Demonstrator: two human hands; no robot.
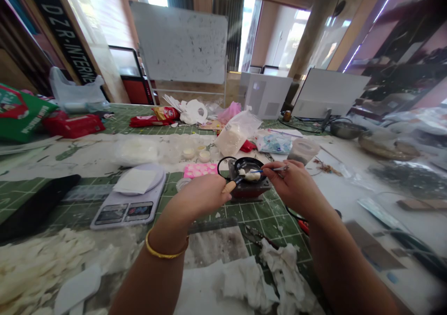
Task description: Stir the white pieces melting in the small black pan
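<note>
My left hand [200, 195] is closed round the wooden-ended handle of a small black frying pan [250, 160]. The pan sits on a small dark hot plate [246, 193]. Soft white pieces [252, 176], perhaps wax, lie inside the pan. In the fingers of my right hand [296, 184] is a slim stick tool [257, 171] with a blue part, its tip reaching into the pan at the white pieces; its exact kind is too small to make out. A pink mold [199, 170] with pale shapes lies just left of the pan.
A kitchen scale [131, 196] bearing white paper stands at left, beside a black slab [38, 208]. White flakes [42, 259] cover the near left corner. Crumpled tissue [251, 282] lies between my forearms. Plastic bags [238, 131] and a clear cup [303, 150] stand behind the pan.
</note>
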